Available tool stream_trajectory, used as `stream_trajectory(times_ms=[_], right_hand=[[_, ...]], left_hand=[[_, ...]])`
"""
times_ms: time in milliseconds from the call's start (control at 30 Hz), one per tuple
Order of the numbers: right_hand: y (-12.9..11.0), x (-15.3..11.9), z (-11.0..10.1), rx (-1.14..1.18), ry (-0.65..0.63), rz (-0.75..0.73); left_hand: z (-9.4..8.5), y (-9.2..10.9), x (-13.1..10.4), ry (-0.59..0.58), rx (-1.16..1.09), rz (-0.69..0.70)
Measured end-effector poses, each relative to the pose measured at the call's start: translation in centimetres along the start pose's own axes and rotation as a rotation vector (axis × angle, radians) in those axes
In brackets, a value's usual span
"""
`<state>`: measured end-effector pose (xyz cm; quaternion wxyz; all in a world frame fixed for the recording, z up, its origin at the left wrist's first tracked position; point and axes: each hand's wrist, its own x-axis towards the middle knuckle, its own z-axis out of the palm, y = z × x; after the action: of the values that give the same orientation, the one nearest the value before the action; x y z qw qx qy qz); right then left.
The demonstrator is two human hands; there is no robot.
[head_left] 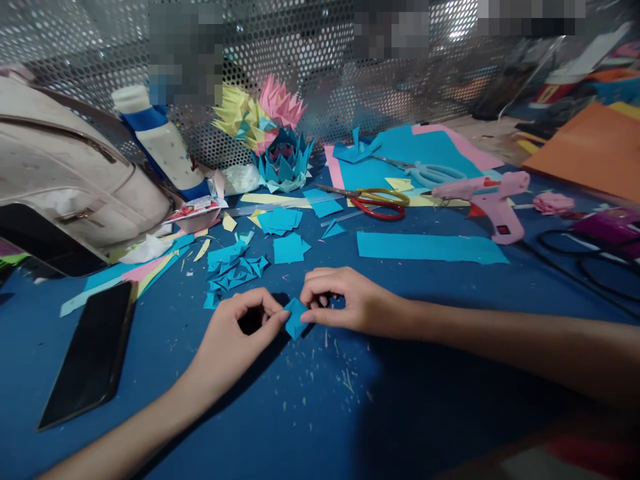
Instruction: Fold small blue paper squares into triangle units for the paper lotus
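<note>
Between my two hands is a small folded piece of blue paper (296, 320), held just over the blue table. My left hand (245, 319) pinches its left corner between thumb and fingers. On the other side, the thumb and forefinger of my right hand (340, 299) grip the right edge. Beyond my left hand lies a heap of folded blue paper pieces (233, 268). Flat blue paper squares (290, 249) rest just behind the held piece. A long blue paper strip (430, 247) lies beyond my right hand.
Red-and-yellow-handled scissors (380, 202), blue-handled scissors (435, 175) and a pink glue gun (493, 197) with a cord lie farther back. Folded paper flowers (283, 157) stand by a metal mesh. A phone (93, 350), a bottle (163, 143) and a bag (75, 160) are at left.
</note>
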<state>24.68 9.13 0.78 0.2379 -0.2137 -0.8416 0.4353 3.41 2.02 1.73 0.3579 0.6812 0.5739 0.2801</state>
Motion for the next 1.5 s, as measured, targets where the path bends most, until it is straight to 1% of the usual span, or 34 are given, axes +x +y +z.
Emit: stream_trajectory(times_ms=[100,200,367,567,667,833,1000,1067,1167,1267,1400,1500], right_hand=[[0.1,0.0,0.0,-0.032,0.019,-0.026],[0.1,-0.1,0.0,-0.037,0.024,-0.027],[0.3,-0.2,0.1,-0.195,0.058,-0.068],[0.6,0.0,0.2,-0.235,0.028,-0.021],[0.6,0.0,0.1,-0.255,0.019,-0.029],[0.8,-0.1,-0.2,-0.334,-0.023,-0.12],[1.0,0.0,-1.0,-0.579,-0.08,-0.368],[1.0,0.0,-1.3,-0.678,-0.111,-0.423],[0.9,0.1,-1.5,-0.758,-0.143,-0.448],[0.8,0.1,-1.6,-0.787,-0.156,-0.455],[0.9,0.2,-1.8,-0.78,-0.17,-0.457],[1.0,0.2,-1.9,-0.754,-0.192,-0.448]], left_hand=[[0.0,0.0,-0.2,0.022,0.02,0.011],[0.1,-0.1,-0.5,0.012,0.086,0.04],[0.3,-0.2,-0.6,-0.01,0.223,0.11],[0.1,-0.7,-0.1,0.006,0.314,0.199],[0.0,-0.9,0.1,0.016,0.333,0.254],[-0.3,-1.1,0.0,0.032,0.356,0.388],[-0.6,-1.5,-0.2,0.018,0.39,0.555],[-0.7,-1.6,-0.3,0.012,0.418,0.641],[-0.7,-1.7,-0.3,0.014,0.468,0.726],[-0.7,-1.8,-0.3,0.009,0.489,0.74],[-0.7,-1.9,-0.4,0.02,0.527,0.782],[-0.6,-1.7,-0.5,0.034,0.606,0.829]])
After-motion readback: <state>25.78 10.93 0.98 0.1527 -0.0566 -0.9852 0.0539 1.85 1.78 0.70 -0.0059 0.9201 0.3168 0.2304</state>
